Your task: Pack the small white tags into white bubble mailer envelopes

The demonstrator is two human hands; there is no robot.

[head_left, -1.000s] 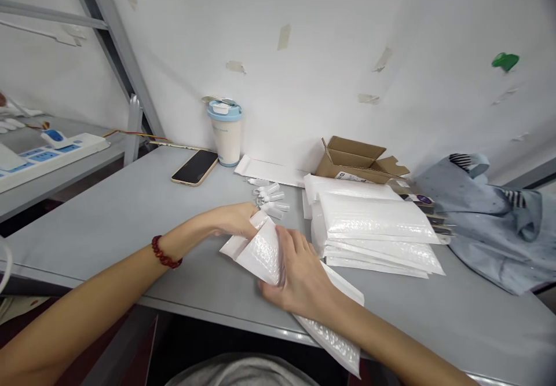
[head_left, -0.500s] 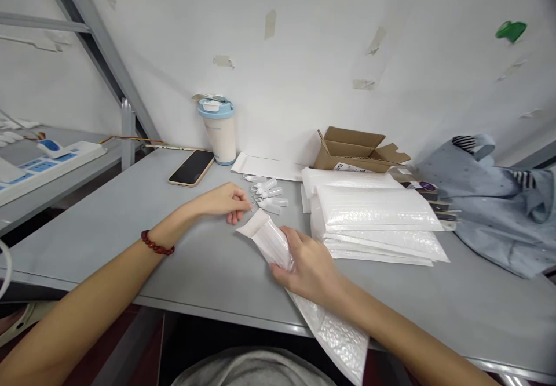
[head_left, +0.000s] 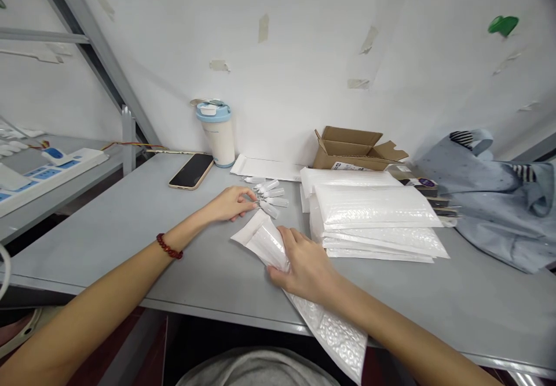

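Observation:
My right hand [head_left: 302, 264] is wrapped around a long white bubble mailer [head_left: 328, 322], pressing its sides together. The mailer slants over the table's front edge, its flap end pointing toward my left hand. Thumb and forefinger of my left hand [head_left: 237, 203] are pinched at the narrow end of a small clear plastic vial [head_left: 269, 209], which still lies on the table. Beside it, several more such vials [head_left: 268, 185] lie in a loose cluster with thin wire-like loops at their ends. My fingertips partly hide the pinched end.
A stack of white bubble mailers [head_left: 377, 206] lies to the right, before an open cardboard box [head_left: 351, 148]. Behind the vials is a flat white mailer [head_left: 267, 167]. A lidded cup [head_left: 219, 137] and a phone [head_left: 191, 171] stand back left. Grey-blue cloth [head_left: 490, 200] lies far right.
My left hand has moved right to the vials, and its fingertips have closed at one vial, which has tilted slightly. My right hand keeps its hold on the mailer, almost still.

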